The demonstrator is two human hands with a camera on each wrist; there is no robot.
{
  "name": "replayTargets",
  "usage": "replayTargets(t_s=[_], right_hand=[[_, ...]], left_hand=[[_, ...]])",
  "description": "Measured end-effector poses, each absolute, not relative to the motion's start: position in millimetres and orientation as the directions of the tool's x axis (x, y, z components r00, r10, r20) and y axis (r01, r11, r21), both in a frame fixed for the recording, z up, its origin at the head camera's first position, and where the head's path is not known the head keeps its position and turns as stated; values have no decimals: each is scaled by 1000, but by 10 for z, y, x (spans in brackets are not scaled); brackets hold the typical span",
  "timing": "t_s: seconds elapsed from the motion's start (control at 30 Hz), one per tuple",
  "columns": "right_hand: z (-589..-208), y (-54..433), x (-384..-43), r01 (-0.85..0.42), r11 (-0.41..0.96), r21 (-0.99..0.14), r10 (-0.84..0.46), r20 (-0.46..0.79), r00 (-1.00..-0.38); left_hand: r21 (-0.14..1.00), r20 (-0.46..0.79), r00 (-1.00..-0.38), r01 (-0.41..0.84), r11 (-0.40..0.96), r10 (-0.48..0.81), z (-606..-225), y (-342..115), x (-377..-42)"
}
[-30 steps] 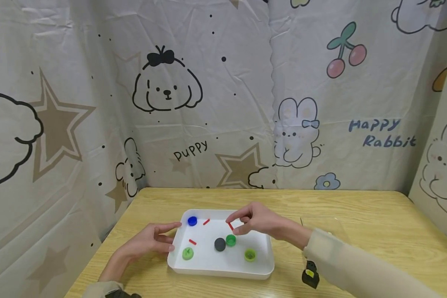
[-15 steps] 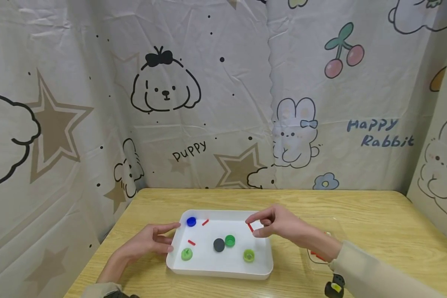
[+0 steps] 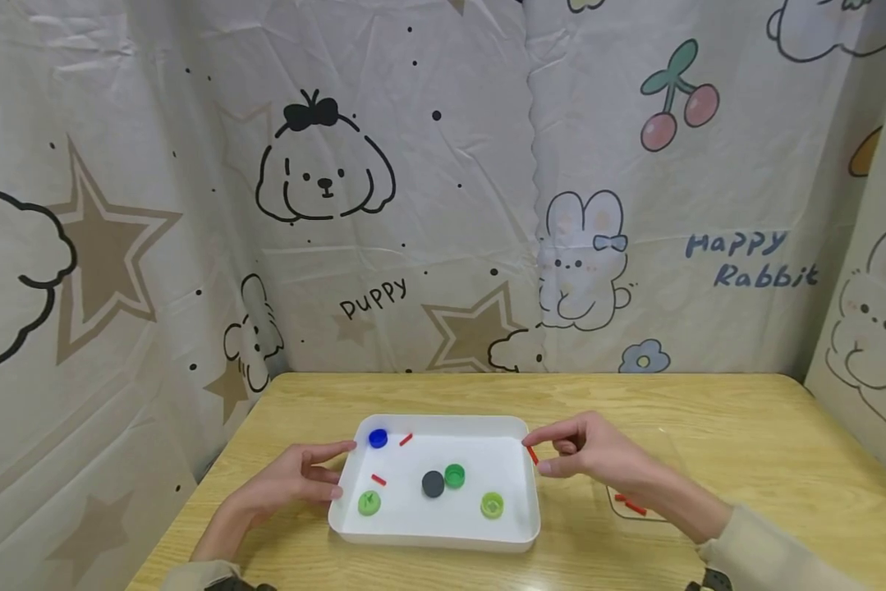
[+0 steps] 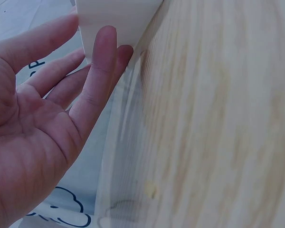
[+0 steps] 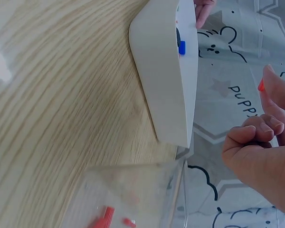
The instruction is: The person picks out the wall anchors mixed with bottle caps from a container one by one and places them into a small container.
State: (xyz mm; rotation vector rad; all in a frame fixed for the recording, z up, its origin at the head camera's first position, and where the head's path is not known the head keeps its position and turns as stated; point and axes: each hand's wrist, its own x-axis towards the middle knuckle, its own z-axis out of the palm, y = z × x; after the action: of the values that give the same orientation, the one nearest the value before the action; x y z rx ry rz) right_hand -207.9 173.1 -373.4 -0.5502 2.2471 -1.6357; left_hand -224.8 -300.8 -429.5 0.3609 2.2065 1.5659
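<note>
My right hand (image 3: 594,447) pinches a short red stick (image 3: 533,455) between thumb and forefinger, just off the right end of a white tray (image 3: 435,540). At the tray's left wall, the fingertips of my left hand (image 3: 287,478) touch the outside, fingers extended in the left wrist view. Inside the tray lie a blue cap (image 3: 378,438), a dark grey disc (image 3: 433,484), a green cap (image 3: 454,475), a light green cap (image 3: 369,503) and a yellow-green cap (image 3: 492,505). Two red sticks, one upper (image 3: 406,439) and one lower (image 3: 379,479), lie toward its left side.
A clear plastic box (image 5: 123,180) with several red sticks (image 5: 104,219) stands right of the tray, partly under my right forearm in the head view. Behind the wooden table (image 3: 672,398) hangs a printed curtain (image 3: 472,230).
My right hand has moved right with the red stick, from over the tray's middle to past its right edge. The left hand stays at the tray's left wall.
</note>
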Motion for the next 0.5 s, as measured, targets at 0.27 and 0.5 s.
replayTargets(t_s=[0.27, 0.5], right_hand=[[-3729, 1967, -1999, -107, 294, -950, -438, -34, -898], [-3738, 2225, -1956, -83, 306, -948, -395, -47, -917]], left_hand=[[946, -167, -877, -13, 325, 450, -4300, -3008, -2259], [943, -175, -881, -23, 331, 439, -4314, -3017, -2270]])
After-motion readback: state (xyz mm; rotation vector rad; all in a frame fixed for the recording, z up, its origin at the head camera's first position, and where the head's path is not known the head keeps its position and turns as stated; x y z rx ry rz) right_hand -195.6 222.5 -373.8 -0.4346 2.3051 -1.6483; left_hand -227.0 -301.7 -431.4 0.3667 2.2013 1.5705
